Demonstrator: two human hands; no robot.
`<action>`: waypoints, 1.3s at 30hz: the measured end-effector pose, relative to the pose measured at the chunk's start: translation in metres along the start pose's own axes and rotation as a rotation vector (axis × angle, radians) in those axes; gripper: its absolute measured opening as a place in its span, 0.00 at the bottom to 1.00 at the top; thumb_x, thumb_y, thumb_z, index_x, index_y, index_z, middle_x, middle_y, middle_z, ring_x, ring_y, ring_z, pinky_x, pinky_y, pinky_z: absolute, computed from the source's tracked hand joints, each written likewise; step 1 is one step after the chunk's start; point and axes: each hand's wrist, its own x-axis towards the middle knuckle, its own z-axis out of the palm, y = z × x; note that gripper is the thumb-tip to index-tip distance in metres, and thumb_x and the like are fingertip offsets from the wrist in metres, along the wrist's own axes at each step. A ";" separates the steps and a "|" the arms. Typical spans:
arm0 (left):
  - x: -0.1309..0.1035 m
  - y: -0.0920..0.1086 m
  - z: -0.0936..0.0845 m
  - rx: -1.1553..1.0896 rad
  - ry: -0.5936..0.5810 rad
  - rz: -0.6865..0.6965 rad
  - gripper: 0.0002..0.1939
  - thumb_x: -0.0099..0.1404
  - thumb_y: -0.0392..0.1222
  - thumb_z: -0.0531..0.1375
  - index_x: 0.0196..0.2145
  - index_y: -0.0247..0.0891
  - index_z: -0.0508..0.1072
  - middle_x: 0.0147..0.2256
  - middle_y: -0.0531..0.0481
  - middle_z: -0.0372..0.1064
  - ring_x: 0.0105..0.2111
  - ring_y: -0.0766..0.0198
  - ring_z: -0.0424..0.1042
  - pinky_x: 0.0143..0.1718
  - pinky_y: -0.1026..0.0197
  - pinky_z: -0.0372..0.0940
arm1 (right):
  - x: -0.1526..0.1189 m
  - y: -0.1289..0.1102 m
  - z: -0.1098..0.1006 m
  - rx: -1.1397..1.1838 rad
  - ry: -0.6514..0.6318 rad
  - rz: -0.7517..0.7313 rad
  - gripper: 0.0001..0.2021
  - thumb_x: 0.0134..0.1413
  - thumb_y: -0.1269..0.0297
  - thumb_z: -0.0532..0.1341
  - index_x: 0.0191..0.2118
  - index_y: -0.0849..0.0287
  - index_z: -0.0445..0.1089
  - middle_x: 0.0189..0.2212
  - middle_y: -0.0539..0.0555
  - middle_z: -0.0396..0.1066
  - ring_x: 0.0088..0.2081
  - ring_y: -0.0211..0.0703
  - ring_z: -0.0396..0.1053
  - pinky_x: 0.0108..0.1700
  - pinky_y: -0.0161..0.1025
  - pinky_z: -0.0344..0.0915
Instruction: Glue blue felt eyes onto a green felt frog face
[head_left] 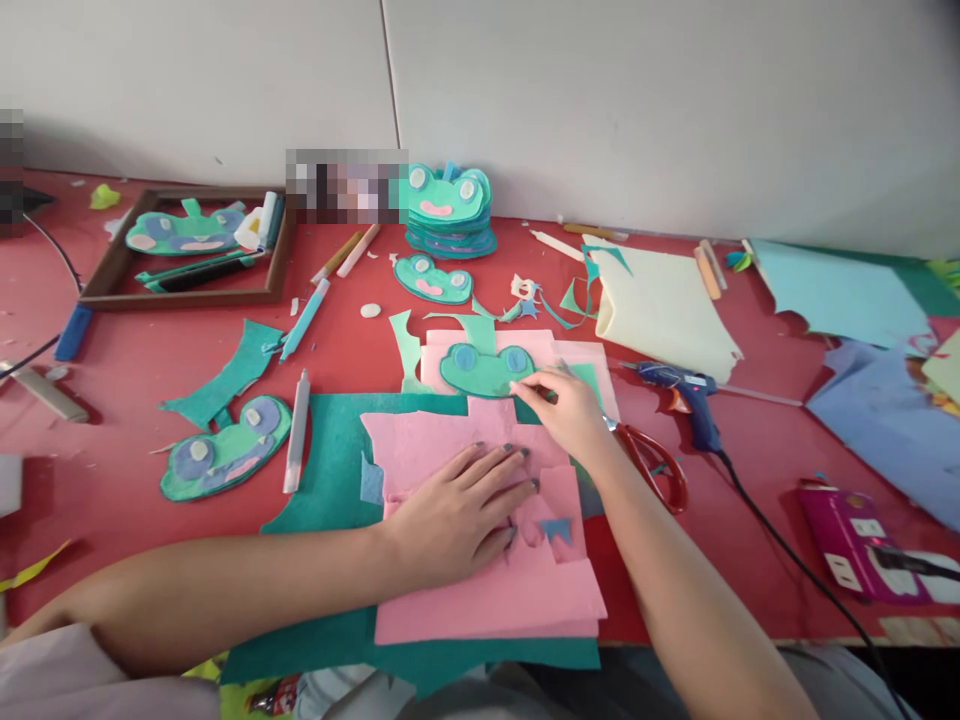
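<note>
My left hand (461, 515) lies flat, fingers spread, on pink felt sheets (487, 600) that rest on a dark green felt sheet (337, 450). My right hand (551, 400) has its thumb and finger pinched at the lower right edge of a green frog-face piece (480, 372) with two blue eye circles. What the pinch holds is too small to make out. Red-handled scissors (660, 465) lie partly under my right wrist. A finished-looking frog face (225, 450) with purple and white eyes sits at the left.
Frog faces are stacked (450, 215) by the wall. A brown tray (180, 298) stands at the back left. At the right are a blue glue gun (694, 400), its black cord, a magenta power strip (855, 540) and felt sheets (667, 310). Pens and scraps are scattered about.
</note>
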 end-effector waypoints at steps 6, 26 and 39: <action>0.001 -0.001 0.000 0.006 -0.009 -0.001 0.23 0.67 0.45 0.46 0.58 0.39 0.58 0.61 0.44 0.52 0.62 0.53 0.49 0.62 0.47 0.49 | -0.001 -0.005 -0.002 0.007 0.040 -0.087 0.08 0.56 0.61 0.57 0.33 0.57 0.72 0.31 0.52 0.71 0.33 0.41 0.67 0.37 0.39 0.64; 0.003 0.000 -0.001 0.007 -0.005 -0.001 0.22 0.67 0.46 0.47 0.55 0.37 0.61 0.58 0.45 0.57 0.61 0.51 0.51 0.61 0.47 0.49 | -0.003 -0.032 0.031 0.122 -0.023 -0.131 0.03 0.53 0.66 0.61 0.29 0.56 0.69 0.30 0.50 0.69 0.38 0.40 0.67 0.43 0.38 0.63; 0.002 -0.001 -0.002 -0.018 -0.006 0.002 0.22 0.67 0.45 0.47 0.57 0.38 0.60 0.59 0.44 0.55 0.61 0.52 0.51 0.62 0.47 0.49 | -0.010 -0.032 0.007 0.053 0.014 0.033 0.05 0.59 0.64 0.55 0.34 0.56 0.65 0.30 0.50 0.74 0.33 0.40 0.71 0.36 0.36 0.63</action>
